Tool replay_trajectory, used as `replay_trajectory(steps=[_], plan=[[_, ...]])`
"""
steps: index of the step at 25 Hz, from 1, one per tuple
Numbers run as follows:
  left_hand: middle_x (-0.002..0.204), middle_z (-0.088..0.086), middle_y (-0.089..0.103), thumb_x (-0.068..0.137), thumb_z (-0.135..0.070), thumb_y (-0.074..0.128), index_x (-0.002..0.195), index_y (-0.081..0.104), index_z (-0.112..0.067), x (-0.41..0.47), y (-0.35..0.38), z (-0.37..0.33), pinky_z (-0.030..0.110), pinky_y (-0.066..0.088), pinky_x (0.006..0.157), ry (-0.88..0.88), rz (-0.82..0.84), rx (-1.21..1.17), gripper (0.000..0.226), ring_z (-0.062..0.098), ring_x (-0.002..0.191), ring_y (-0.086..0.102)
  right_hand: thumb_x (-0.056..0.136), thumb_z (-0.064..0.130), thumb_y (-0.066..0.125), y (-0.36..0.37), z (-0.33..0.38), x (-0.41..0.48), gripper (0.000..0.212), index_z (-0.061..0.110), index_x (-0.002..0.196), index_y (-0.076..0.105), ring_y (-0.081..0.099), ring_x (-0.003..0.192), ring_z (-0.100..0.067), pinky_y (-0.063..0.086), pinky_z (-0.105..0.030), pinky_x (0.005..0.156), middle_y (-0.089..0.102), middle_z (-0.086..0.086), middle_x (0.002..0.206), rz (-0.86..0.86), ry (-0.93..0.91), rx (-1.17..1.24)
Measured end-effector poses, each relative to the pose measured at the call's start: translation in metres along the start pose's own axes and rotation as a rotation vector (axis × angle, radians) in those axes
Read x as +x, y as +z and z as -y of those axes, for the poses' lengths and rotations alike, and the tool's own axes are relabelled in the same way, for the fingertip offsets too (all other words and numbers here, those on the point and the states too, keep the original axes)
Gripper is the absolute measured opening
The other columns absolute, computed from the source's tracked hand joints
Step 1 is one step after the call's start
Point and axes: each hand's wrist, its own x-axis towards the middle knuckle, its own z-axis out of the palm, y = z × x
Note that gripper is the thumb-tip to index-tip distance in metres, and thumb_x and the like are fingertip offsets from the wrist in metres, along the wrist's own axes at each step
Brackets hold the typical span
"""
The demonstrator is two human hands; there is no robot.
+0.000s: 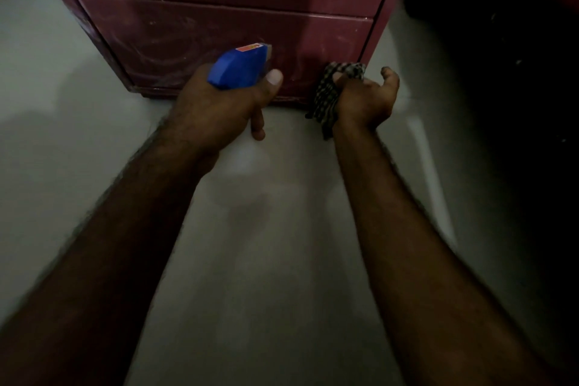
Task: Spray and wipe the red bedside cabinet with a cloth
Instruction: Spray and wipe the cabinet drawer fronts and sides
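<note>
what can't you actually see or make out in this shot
Head view:
- Spray bottle: body hidden under the left hand; red label too blurred to read.
- Red cabinet: top cut off by the upper frame edge.
- Cloth: partly bunched inside the right hand.
- Far right: too dark to identify anything.

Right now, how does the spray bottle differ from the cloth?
The spray bottle is blue plastic with a red label; the cloth is dark checked fabric, bunched. The left hand grips the spray bottle, nozzle toward the red cabinet; the right hand grips the cloth, its end hanging. Both are low by the cabinet.
</note>
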Motion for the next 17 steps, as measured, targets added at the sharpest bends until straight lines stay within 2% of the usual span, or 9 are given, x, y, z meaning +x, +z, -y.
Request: replay_trajectory(steps=[2,4,6,8,11,13,17], plan=[[0.086,0.017,0.071,0.087,-0.048,0.073,0.106,0.063,-0.040,0.000,0.001,-0.002,0.043,0.052,0.102,0.004,0.001,0.005,0.023,0.021,0.065,0.068,0.067,0.014,0.093,0.001,0.004,-0.002,0.087,0.022,0.143,0.050,0.067,0.075,-0.001,0.051,-0.010,0.055,0.070,0.010,0.086,0.003,-0.011,0.008],[0.078,0.016,0.068,0.087,-0.048,0.074,0.106,0.063,-0.039,0.000,0.001,-0.004,0.042,0.052,0.100,0.003,-0.004,0.009,0.024,0.020,0.065,0.068,0.069,0.014,0.092,-0.003,0.001,-0.005,0.086,0.020,0.143,0.050,0.069,0.082,-0.008,0.057,-0.018,0.066,0.069,0.007,0.091,0.017,0.018,-0.012],[0.069,0.008,0.066,0.086,-0.050,0.074,0.106,0.064,-0.040,-0.001,0.002,-0.005,0.042,0.052,0.098,0.005,-0.006,0.012,0.024,0.017,0.064,0.068,0.070,0.011,0.092,-0.009,-0.005,-0.008,0.084,0.017,0.144,0.050,0.068,0.088,-0.013,0.061,-0.027,0.077,0.064,0.009,0.090,0.015,0.082,-0.036],[0.068,0.006,0.067,0.084,-0.051,0.074,0.104,0.065,-0.043,-0.002,0.002,-0.005,0.045,0.052,0.098,0.014,-0.005,0.007,0.023,0.016,0.063,0.068,0.070,0.007,0.090,-0.010,-0.002,-0.006,0.084,0.017,0.144,0.051,0.068,0.086,-0.012,0.062,-0.026,0.072,0.061,0.012,0.086,0.015,0.108,-0.007],[0.087,0.020,0.072,0.085,-0.050,0.074,0.106,0.065,-0.047,-0.003,0.002,-0.001,0.048,0.050,0.103,0.015,0.002,0.004,0.023,0.015,0.061,0.068,0.067,0.009,0.091,-0.005,0.013,-0.003,0.084,0.021,0.141,0.053,0.068,0.076,-0.005,0.056,-0.016,0.057,0.069,0.009,0.087,-0.008,0.038,0.050],[0.085,0.022,0.071,0.086,-0.050,0.073,0.106,0.065,-0.046,-0.003,0.001,0.000,0.047,0.049,0.104,0.008,0.012,0.009,0.022,0.015,0.060,0.068,0.066,0.012,0.092,-0.004,0.019,-0.003,0.084,0.021,0.140,0.053,0.069,0.078,-0.006,0.057,-0.018,0.061,0.071,0.007,0.089,-0.017,-0.001,0.068],[0.072,0.014,0.068,0.087,-0.049,0.072,0.105,0.065,-0.047,-0.003,0.001,-0.004,0.040,0.048,0.102,0.019,0.014,0.003,0.019,0.019,0.065,0.069,0.069,0.012,0.092,-0.008,0.022,-0.009,0.084,0.020,0.142,0.051,0.070,0.085,-0.011,0.062,-0.029,0.074,0.071,0.003,0.095,-0.001,0.034,0.063]])
